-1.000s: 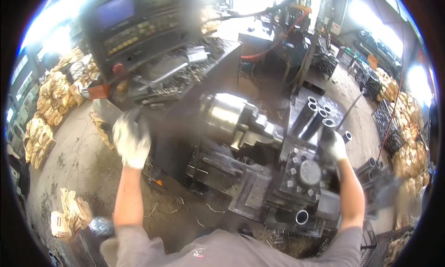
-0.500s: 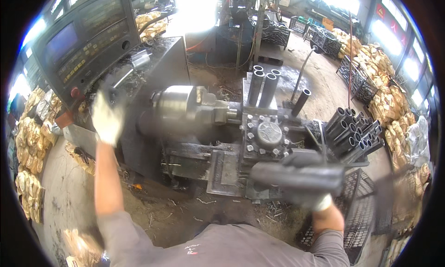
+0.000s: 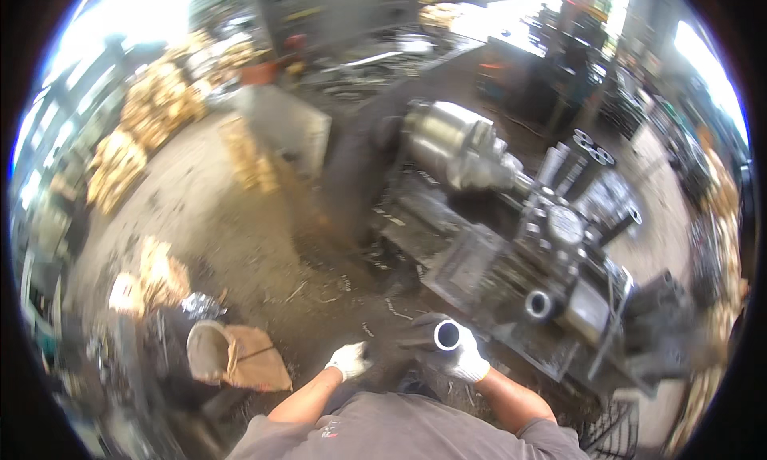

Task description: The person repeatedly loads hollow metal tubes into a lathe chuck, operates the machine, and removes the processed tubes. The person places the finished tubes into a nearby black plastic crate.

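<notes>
Low in front of my body, my right hand (image 3: 469,360), in a white glove, is closed around a dark metal tube (image 3: 422,337). The tube's bright ring end faces up toward me. Close by on the left hovers my left hand (image 3: 349,361), also gloved. It is apart from the tube, and its fingers are dark and blurred. To the right stands a lathe with a shiny chuck (image 3: 454,140) and a bolted tool turret (image 3: 566,223). Another tube (image 3: 539,305) shows its open end on the lathe's near side.
Several upright tubes (image 3: 593,150) stand behind the turret, and a blurred bundle of tubes (image 3: 661,316) is at right. A tan sack (image 3: 257,359) lies on the floor at lower left. Wrapped bundles (image 3: 160,96) line the far left; a grey panel (image 3: 289,128) juts out near the machine.
The view has swung left. My left hand has come down from beside the control panel to my front. My right hand has brought the tube from beside the turret to my front.
</notes>
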Tool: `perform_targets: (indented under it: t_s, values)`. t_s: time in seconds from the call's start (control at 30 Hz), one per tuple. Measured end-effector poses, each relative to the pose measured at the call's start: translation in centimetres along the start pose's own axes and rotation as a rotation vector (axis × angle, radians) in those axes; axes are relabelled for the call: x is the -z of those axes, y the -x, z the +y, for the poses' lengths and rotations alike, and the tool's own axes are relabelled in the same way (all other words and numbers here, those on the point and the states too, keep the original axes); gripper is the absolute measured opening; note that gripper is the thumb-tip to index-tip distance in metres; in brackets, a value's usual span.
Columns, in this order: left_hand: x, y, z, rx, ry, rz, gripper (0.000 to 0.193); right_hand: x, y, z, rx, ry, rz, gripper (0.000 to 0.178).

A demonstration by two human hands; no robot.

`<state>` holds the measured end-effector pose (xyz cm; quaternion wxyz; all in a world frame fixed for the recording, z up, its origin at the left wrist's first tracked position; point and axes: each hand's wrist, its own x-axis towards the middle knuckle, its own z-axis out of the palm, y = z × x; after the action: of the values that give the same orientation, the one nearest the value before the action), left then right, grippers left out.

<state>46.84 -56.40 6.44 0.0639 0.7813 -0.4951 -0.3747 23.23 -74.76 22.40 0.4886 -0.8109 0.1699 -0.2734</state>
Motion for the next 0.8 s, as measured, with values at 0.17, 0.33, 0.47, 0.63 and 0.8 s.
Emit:
perform_targets:
  t_s: [0.17, 0.33, 0.47, 0.63, 0.8]
  values:
    - [-14.8, 16.5, -22.2, 0.835, 0.301, 0.170, 0.055, -8.4, -1.2, 0.4, -0.250, -0.118, -0.341, 0.047]
    - [-27.4, 37.0, -28.9, 1.286, 0.749, 0.802, 0.051, -23.7, -3.0, -7.7, -0.067, 0.018, -0.651, 0.039]
    - [-36.0, 45.9, -27.6, 1.619, 0.932, 0.843, 0.057, -36.5, -1.5, -13.1, 0.192, 0.053, -1.024, 0.041]
    - [-52.1, 48.7, -19.0, 1.853, 1.163, 0.968, 0.047, -51.6, 2.0, -20.8, 0.710, -0.083, -1.406, 0.051]
    - [-58.4, 43.9, -8.8, 1.848, 2.195, 2.070, 0.044, -65.4, 5.2, -29.8, 0.905, -0.186, -1.537, 0.057]
